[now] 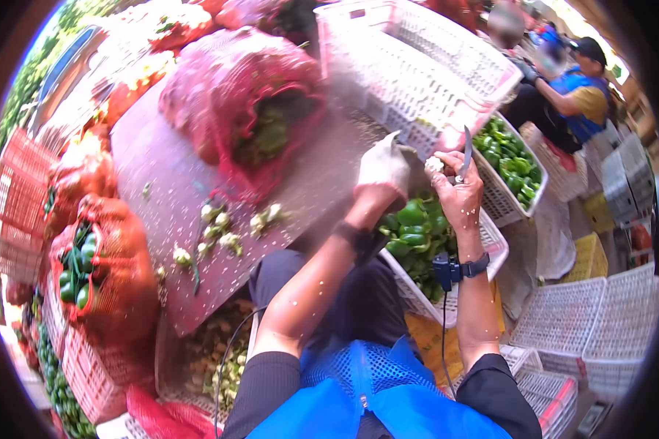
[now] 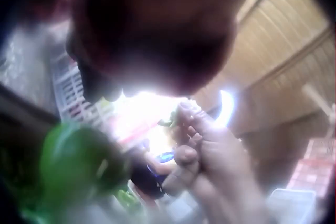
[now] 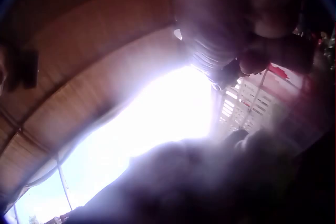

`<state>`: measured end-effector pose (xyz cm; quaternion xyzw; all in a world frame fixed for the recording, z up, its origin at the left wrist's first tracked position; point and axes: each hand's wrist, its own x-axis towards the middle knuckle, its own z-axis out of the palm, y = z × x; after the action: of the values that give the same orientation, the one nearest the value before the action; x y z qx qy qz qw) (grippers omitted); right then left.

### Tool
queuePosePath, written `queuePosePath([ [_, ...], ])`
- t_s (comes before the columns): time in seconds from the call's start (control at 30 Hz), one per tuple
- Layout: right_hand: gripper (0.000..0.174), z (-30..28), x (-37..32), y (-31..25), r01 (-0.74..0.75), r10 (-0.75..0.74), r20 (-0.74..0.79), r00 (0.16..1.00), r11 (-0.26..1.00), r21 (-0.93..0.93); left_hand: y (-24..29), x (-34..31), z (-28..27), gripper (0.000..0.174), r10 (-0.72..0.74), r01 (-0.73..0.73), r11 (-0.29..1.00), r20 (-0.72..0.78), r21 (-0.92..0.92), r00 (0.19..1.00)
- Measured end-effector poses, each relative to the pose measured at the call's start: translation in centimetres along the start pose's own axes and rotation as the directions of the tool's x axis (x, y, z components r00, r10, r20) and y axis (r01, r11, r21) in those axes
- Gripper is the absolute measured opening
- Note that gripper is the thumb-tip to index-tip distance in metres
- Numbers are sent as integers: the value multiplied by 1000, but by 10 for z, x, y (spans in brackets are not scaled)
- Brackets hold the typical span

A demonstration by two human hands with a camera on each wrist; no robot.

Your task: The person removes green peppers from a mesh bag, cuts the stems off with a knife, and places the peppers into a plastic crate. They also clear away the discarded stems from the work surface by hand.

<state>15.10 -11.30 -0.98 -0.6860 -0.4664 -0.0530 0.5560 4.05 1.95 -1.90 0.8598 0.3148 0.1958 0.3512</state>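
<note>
Bare right hand (image 1: 460, 196) pinches a pale pepper core (image 1: 433, 165) and holds a curved knife (image 1: 467, 150), above the near pepper crate (image 1: 498, 246). Gloved left hand (image 1: 383, 172) is near that crate, a green pepper (image 2: 73, 161) close by; whether gripped, I cannot tell. Loose cores (image 1: 230, 242) lie left of the crate.

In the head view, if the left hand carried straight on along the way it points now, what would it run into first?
Most likely the near wall of the white crate just ahead of the gloved left hand. How wide the gap is, and whether the hand would clear the rim, is unclear.
</note>
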Motion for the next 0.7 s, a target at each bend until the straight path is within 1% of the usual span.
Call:
queuePosePath([
  [0.03,33,10,0,-5,46,-44,79,996,999,-16,-6,0,-4,56,29,-26,997,-38,74,999],
  [0.07,34,24,-1,-12,103,-102,157,982,995,1,-20,-6,-12,58,89,-114,971,-122,-210,988],
  [0.1,35,41,-3,-22,158,-158,228,961,987,18,-30,-13,-25,58,74,-101,973,-131,-207,989],
  [0.13,35,56,-3,-35,172,-191,283,940,981,89,-40,-21,-42,54,51,-63,983,-74,-172,996],
  [0.17,36,76,-7,-38,82,-159,320,934,967,240,-50,-29,-58,49,26,-28,990,-16,-135,1000],
  [0.2,36,89,-6,-40,52,-172,406,897,956,289,-73,-36,-64,37,96,-85,993,-127,86,987],
  [0.23,35,102,-3,-41,19,-190,485,854,942,334,-98,-41,-71,27,188,-116,944,-216,310,958],
  [0.27,37,119,3,-38,54,-194,505,841,959,279,-106,-49,-95,22,-50,79,991,-254,108,966],
  [0.3,39,137,11,-36,89,-196,524,829,971,223,-115,-57,-120,17,-286,269,958,-242,-100,927],
  [0.33,37,150,23,-43,-72,-48,619,784,983,166,-143,-74,-132,14,-29,122,955,-324,271,946],
  [0.37,37,174,33,-34,-71,-48,617,786,983,168,-174,-92,-140,14,242,-6,791,-304,611,921],
  [0.4,39,207,41,-16,107,-205,545,813,973,207,-194,-98,-148,13,122,70,891,-385,449,915],
  [0.43,40,235,45,-2,285,-358,462,811,932,223,-211,-100,-155,13,-4,134,954,-437,268,900],
  [0.5,60,282,56,2,346,-303,561,770,938,32,-240,-115,-161,11,59,202,851,-471,484,880],
  [0.53,69,303,57,5,411,-307,597,742,911,-43,-247,-122,-162,11,102,147,883,-488,446,867],
  [0.57,78,318,59,6,473,-298,632,715,873,-123,-256,-124,-160,13,53,268,780,-486,566,872],
  [0.6,86,325,61,1,427,-215,648,731,885,-187,-264,-132,-158,17,33,297,782,-513,548,858],
  [0.63,94,333,58,-2,377,-135,663,736,896,-236,-249,-134,-162,20,-16,367,749,-539,552,842],
  [0.67,97,343,57,1,336,-91,666,740,909,-249,-222,-138,-167,24,20,346,769,-561,538,827],
  [0.7,100,349,54,0,294,-50,675,736,922,-252,-226,-132,-167,22,10,391,764,-615,513,788],
])
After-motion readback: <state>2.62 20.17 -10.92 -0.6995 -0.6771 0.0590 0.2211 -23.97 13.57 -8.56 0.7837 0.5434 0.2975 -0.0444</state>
